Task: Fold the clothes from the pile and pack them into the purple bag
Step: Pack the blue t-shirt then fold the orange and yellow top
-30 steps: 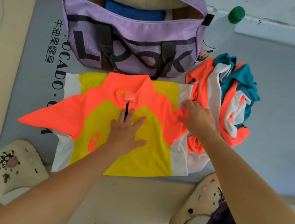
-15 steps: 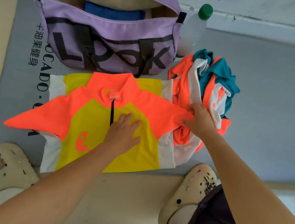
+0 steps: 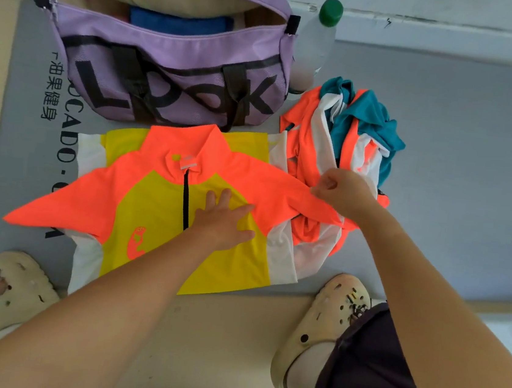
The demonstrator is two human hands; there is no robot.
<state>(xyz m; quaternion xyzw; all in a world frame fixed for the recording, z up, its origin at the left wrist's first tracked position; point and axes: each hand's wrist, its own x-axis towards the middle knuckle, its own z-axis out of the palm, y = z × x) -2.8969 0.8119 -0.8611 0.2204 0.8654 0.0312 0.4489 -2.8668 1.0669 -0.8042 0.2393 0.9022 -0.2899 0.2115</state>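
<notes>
Orange, yellow and white, the jersey is lying spread flat on the grey mat, just in front of the purple bag. The left hand is pressing down on its chest with straight, spread fingers, beside the black zip. The right hand is pinching the jersey's orange sleeve with curled fingers, lifting it over the pile of clothes lying right of the jersey. The bag is standing unzipped, a blue folded item showing inside. A green-capped bottle is leaning against the bag's right end.
</notes>
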